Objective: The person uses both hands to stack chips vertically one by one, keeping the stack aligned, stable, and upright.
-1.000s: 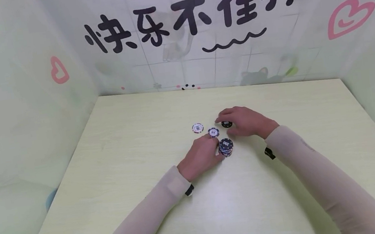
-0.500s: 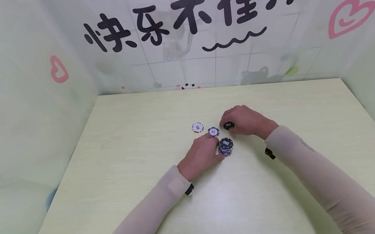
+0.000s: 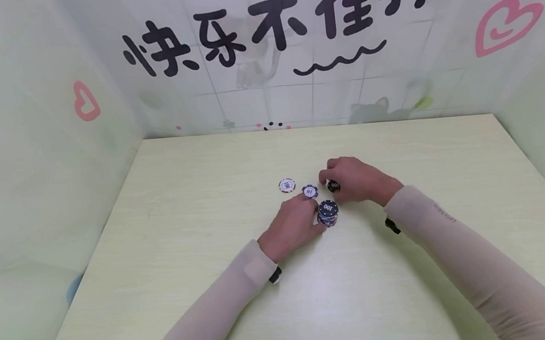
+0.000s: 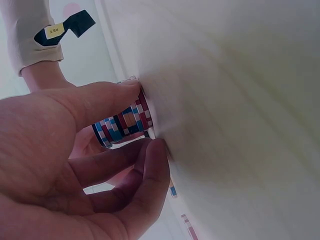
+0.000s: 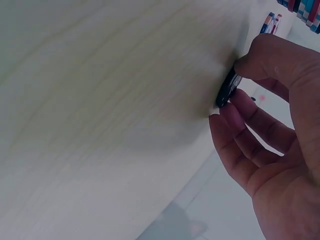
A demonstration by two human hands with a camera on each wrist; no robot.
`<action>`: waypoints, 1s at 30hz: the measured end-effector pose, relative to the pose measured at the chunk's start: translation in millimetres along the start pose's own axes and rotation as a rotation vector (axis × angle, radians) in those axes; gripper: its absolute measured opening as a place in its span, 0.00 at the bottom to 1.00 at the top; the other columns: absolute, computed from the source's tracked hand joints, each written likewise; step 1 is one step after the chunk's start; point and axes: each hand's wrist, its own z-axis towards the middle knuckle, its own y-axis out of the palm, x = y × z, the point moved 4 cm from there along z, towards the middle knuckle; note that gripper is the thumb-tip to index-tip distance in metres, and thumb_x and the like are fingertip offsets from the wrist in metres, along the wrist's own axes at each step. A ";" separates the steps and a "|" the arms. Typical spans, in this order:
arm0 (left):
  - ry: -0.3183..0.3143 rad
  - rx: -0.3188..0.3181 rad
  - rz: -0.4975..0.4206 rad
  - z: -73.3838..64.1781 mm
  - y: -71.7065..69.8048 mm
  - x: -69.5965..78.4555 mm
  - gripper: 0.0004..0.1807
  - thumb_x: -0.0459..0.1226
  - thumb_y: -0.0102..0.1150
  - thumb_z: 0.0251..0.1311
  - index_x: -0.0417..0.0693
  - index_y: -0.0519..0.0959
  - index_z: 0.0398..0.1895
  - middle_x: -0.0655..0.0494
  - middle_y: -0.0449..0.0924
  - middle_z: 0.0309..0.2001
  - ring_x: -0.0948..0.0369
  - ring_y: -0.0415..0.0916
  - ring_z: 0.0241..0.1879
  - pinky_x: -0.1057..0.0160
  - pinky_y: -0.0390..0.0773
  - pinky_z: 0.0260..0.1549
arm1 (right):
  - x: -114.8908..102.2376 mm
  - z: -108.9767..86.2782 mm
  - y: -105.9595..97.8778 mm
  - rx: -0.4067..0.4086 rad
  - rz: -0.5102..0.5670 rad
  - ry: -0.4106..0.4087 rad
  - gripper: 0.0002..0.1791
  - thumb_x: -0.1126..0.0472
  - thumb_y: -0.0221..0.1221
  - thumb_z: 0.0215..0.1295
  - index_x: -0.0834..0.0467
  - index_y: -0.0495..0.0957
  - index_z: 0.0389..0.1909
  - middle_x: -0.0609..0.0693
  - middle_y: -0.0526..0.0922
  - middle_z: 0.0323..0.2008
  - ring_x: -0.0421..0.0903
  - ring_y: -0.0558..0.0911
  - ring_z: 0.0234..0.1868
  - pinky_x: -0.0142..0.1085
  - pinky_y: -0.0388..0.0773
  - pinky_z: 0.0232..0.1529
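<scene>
A short stack of poker chips (image 3: 328, 212) stands on the table, topped by a dark chip marked 100. My left hand (image 3: 291, 228) holds the stack from the left, its thumb against the side of the coloured chips (image 4: 127, 120) in the left wrist view. Behind the stack, my right hand (image 3: 355, 180) pinches a single black poker chip (image 3: 334, 186) between thumb and fingertips. In the right wrist view that black chip (image 5: 229, 89) is tilted, close to the tabletop. Part of its face is covered by the fingers.
A blue-edged chip (image 3: 310, 191) marked 10 lies flat just beyond the left fingers. Farther left lies a white chip (image 3: 287, 185) marked 100. The pale wooden table (image 3: 180, 216) is bounded by printed cloth walls (image 3: 243, 105) at the back and sides.
The right fingers have closed from a spread over the flat black chip to a pinch on it. That chip has tilted and shifted slightly right and nearer. The left hand and stack stay put.
</scene>
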 end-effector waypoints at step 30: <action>-0.015 -0.012 0.024 0.6 0.7 0.6 0.18 0.43 0.80 0.65 0.38 0.88 0.45 0.50 0.86 0.40 0.57 0.82 0.40 0.60 0.84 0.43 | -1.9 -14.6 9.4 0.051 -0.027 -0.042 0.14 0.72 0.66 0.58 0.52 0.81 0.40 0.55 0.82 0.42 0.55 0.77 0.39 0.48 0.76 0.45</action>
